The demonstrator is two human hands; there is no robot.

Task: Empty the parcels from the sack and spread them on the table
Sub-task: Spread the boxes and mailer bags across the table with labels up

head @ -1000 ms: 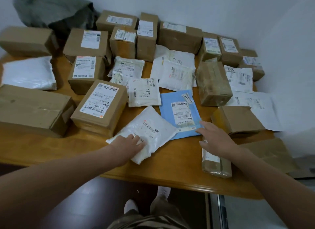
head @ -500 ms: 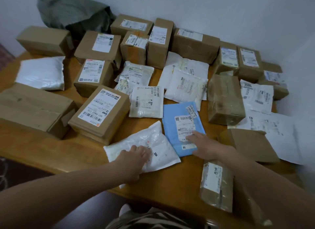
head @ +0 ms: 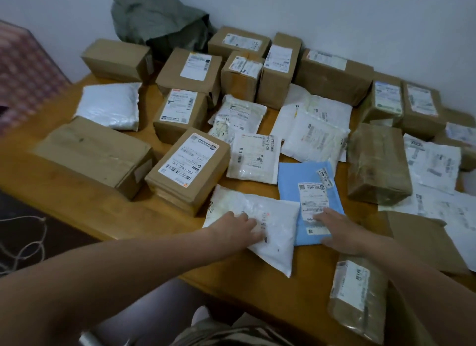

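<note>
**Parcels crowding the near edge**

We have both hands flat, fingers straight, gripping nothing. Our left hand (head: 239, 227) presses the white mailer (head: 278, 245), and our right hand (head: 340, 232) presses the blue mailer (head: 293, 181) just beside it, near the table's (head: 159, 217) near edge. The sack (head: 159, 21) lies slumped at the far edge. A pull toward us could slide the white mailer off. Our right forearm could knock the taped parcel (head: 358, 302), which seems to overhang that edge.
</note>
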